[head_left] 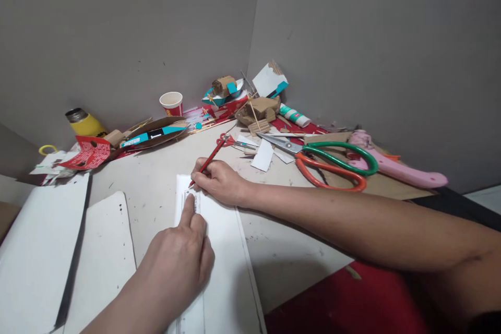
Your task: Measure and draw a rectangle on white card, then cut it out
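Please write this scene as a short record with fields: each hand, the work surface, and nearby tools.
left hand: presses a clear ruler flat with fingertips
right hand: holds a red pencil, tip by the ruler's edge
surface: white sheet on the table
nearby: green-and-orange scissors, paper cup, yellow bottle

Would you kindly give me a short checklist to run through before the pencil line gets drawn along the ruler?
1. Clear plastic ruler pinned by left hand: ok.
2. Red pencil gripped in right hand: ok.
3. Pencil tip at the ruler's edge: ok.
4. White card strip lying flat on the table: ok.
5. Ruler aligned with any mark: cannot tell.
6. Green-and-orange-handled scissors away from both hands: ok.
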Tool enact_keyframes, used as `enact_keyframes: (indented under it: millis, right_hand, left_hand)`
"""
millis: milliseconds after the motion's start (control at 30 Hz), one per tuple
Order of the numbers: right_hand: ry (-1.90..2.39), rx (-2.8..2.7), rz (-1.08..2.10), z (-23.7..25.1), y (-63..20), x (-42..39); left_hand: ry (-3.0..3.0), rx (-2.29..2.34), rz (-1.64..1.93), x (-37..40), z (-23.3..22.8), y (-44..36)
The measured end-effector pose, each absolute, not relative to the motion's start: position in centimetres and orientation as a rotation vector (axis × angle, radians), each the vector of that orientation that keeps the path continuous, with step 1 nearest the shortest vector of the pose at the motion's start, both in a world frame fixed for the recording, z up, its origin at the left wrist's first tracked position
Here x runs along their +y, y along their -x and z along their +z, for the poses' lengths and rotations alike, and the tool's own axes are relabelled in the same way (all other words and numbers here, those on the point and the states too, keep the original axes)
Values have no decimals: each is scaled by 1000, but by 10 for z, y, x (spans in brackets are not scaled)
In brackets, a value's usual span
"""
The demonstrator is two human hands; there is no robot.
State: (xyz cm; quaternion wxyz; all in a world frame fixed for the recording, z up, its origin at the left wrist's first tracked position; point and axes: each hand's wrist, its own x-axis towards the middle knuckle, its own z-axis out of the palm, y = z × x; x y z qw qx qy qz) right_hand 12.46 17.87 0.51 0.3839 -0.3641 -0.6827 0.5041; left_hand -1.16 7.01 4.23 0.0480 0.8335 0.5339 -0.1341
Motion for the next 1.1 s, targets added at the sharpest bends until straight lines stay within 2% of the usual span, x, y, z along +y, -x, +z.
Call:
enact_keyframes:
  millis: [1100]
  right_hand:
    - [962, -1949, 1070, 9, -121, 181]
  left_hand:
    - [-2488, 1646, -482, 71, 43, 10]
